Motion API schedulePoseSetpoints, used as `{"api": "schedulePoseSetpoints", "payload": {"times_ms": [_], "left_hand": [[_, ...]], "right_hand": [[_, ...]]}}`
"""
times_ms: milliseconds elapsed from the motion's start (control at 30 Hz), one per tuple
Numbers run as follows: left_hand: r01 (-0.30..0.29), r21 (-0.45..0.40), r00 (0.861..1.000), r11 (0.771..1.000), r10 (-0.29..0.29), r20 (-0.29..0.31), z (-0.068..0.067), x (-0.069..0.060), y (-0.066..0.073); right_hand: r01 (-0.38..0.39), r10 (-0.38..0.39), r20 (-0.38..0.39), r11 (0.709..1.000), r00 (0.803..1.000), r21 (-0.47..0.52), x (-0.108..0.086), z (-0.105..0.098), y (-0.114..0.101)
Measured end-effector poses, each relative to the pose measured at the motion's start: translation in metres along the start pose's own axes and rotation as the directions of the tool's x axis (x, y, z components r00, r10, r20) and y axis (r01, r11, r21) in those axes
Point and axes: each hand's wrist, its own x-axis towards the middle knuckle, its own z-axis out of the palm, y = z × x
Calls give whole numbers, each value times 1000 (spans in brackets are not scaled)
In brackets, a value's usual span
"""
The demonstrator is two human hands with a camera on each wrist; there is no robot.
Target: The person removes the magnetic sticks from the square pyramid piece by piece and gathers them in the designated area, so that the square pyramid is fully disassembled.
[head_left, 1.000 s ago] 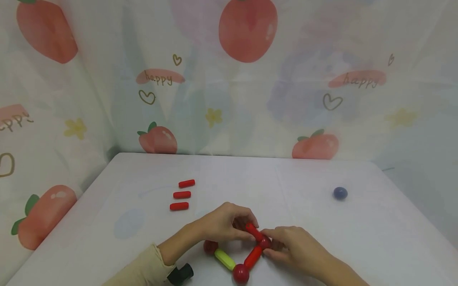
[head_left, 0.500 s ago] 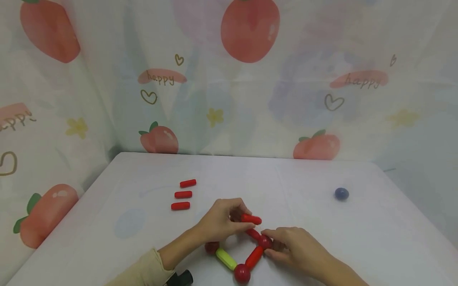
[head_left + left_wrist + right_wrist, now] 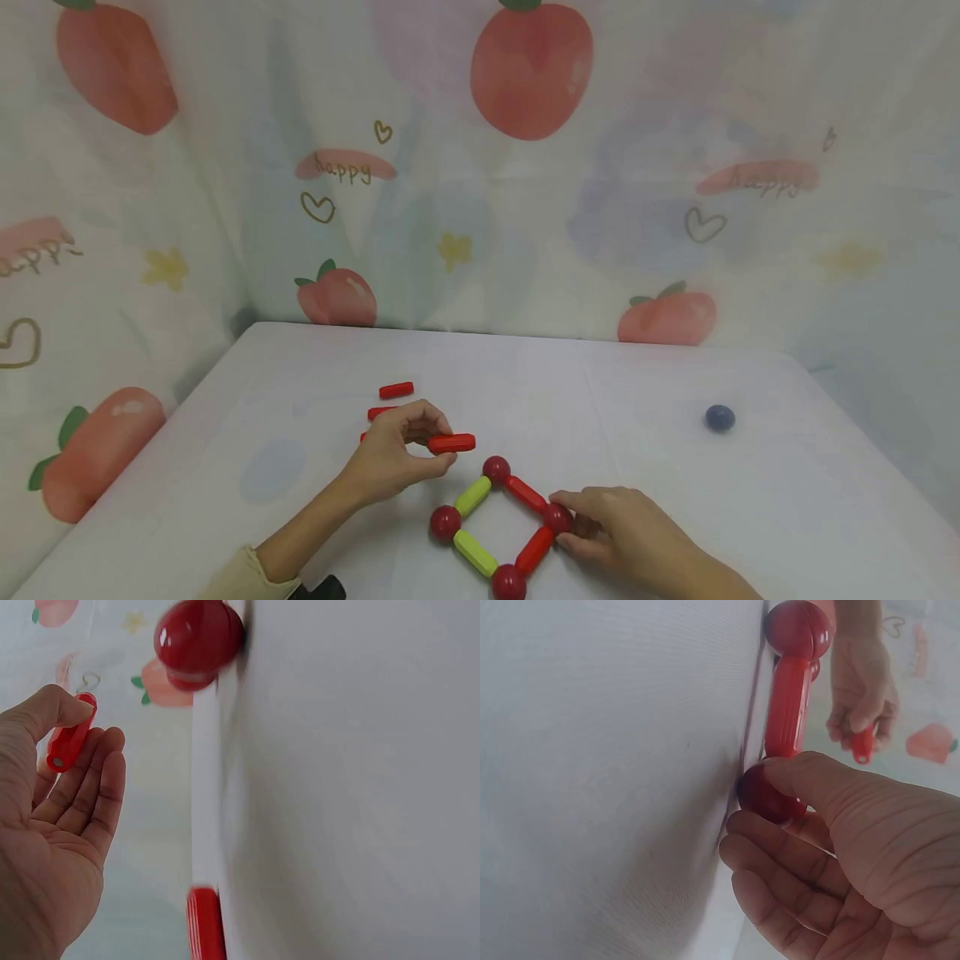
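Note:
My left hand (image 3: 393, 454) pinches a red rod (image 3: 452, 443) between thumb and fingers, held above the table and apart from the other pieces. In the left wrist view that rod (image 3: 73, 735) shows a small grey disc on its end. A diamond of dark red balls joined by rods lies on the table, with two yellow-green rods (image 3: 474, 553) on its left and two red rods (image 3: 527, 494) on its right. With thumb and fingertips my right hand (image 3: 630, 529) holds its right corner ball (image 3: 557, 517), also seen in the right wrist view as a ball (image 3: 769, 796).
Loose red rods (image 3: 396, 390) lie to the left; the nearer ones are partly hidden behind my left hand. A blue ball (image 3: 720, 418) sits at the far right of the white table (image 3: 600, 400). A printed cloth (image 3: 525, 208) hangs behind the table.
My left hand has lifted the red rod away from the diamond and carried it left, uncovering the diamond's far corner. The right hand stays at the right corner ball.

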Motion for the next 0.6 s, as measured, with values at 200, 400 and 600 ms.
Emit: {"api": "schedulePoseSetpoints", "payload": {"times_ms": [200,400,600], "left_hand": [[46,53,998,998,-44,-47,-30,-16,-19],[91,180,996,979,-85,-38,-51,-27,-29],[90,241,995,966,-99,27,-65,-32,-34]], "right_hand": [[39,-40,-26,999,999,-37,-2,1,2],[16,-17,-14,999,1000,-39,-1,0,0],[-7,6,-11,999,1000,-50,0,-1,-2]]}}
